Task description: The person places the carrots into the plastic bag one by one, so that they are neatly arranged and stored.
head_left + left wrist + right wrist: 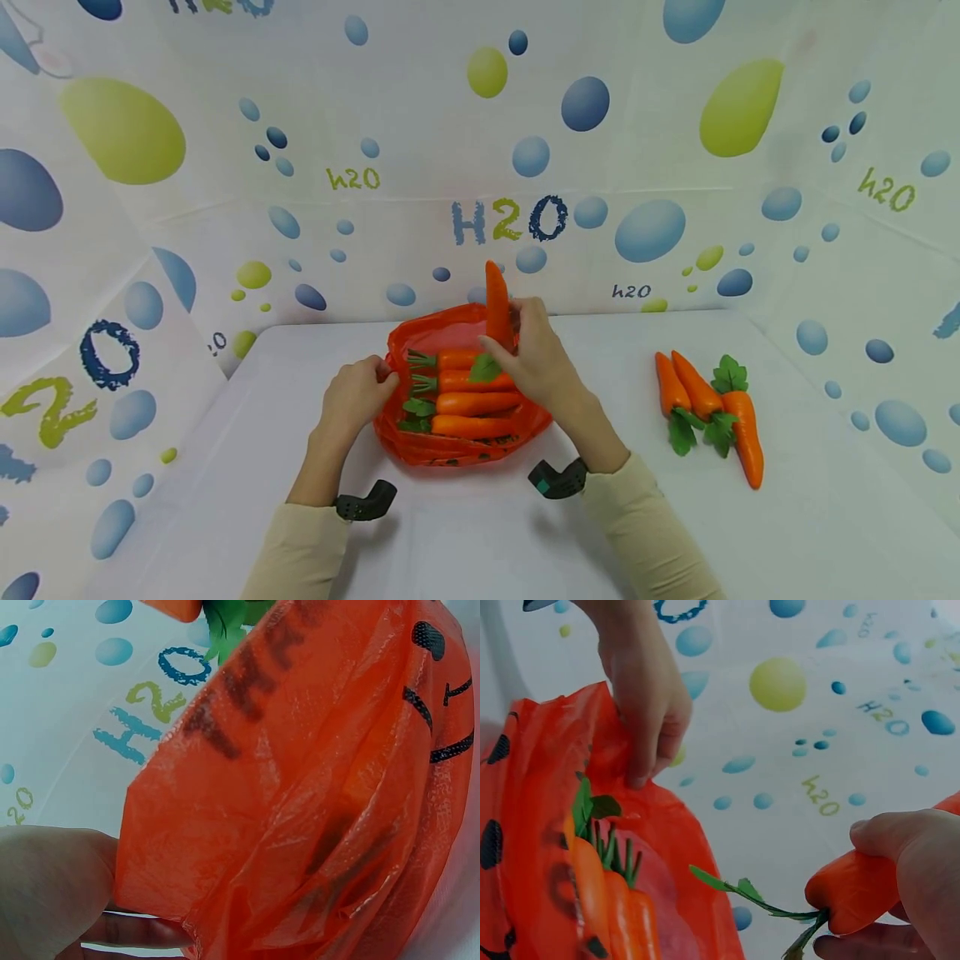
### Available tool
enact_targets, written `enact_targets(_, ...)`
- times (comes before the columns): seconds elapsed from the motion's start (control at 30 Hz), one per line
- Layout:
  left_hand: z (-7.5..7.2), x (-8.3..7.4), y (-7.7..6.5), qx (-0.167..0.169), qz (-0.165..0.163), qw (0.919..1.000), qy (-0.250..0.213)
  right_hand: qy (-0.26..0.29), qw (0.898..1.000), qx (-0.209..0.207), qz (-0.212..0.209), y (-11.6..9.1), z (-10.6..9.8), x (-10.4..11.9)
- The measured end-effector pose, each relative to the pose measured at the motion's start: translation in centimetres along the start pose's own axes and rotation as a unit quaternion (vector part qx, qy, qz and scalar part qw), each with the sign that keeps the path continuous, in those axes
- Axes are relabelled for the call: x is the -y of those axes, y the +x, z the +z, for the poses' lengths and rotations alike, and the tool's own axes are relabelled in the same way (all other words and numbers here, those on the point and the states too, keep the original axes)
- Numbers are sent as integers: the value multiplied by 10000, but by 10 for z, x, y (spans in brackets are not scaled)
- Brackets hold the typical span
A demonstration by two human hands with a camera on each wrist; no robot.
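A red plastic bag (442, 454) with black print lies on the table, its mouth spread wide. Several orange carrots (472, 404) with green tops lie side by side inside it. My left hand (356, 396) pinches the bag's left rim between thumb and fingers; the left wrist view shows the bag's film (225, 825) stretched up from the fingers. Above the bag's right side, my right hand (540, 354) grips another carrot (497, 304), held upright with its tip up and its leafy top down over the others. In the right wrist view this carrot (859, 892) shows its thick end and leaves.
Three more carrots (705, 396) with leaves lie together at the right of the white table (465, 542). A white backdrop (420, 100) with blue and green drops and H2O lettering rises behind the table. Each wrist wears a black camera band (367, 502).
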State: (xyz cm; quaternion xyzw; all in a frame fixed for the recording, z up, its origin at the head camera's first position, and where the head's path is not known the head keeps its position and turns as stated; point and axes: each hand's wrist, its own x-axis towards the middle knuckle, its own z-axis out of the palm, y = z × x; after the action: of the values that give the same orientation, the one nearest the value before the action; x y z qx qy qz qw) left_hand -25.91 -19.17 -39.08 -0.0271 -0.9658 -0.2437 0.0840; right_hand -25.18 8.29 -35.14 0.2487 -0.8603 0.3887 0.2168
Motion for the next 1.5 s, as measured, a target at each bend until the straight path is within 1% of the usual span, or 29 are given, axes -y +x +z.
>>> enact_targets(0.13, 0, 0, 0, -7, 34, 10000, -1, 35, 9998, 114, -155, -1, 7, 2)
enact_targets(0.27, 0, 0, 0, -27, 52, 10000, 9, 26, 9992, 374, -123, -3, 14, 3)
enact_targets(0.53, 0, 0, 0, -1, 46, 10000, -20, -574, 9926, 1045, 211, -6, 23, 0)
enact_targets(0.8, -1, -2, 0, -4, 19, 10000, -30, -1089, 9822, 1472, 408, -7, 23, -5)
enact_targets(1.1, -1, -1, 0, -26, 31, 10000, -18, -1551, 9708, 1751, 536, -5, 20, -6)
enact_targets(1.33, -1, -1, -1, -54, 19, 10000, 13, -1930, 9627, 1823, 517, -5, 19, -7)
enact_targets(1.5, -1, -1, -1, -71, 18, 10000, 18, -2125, 9550, 1990, 561, -5, 18, -6)
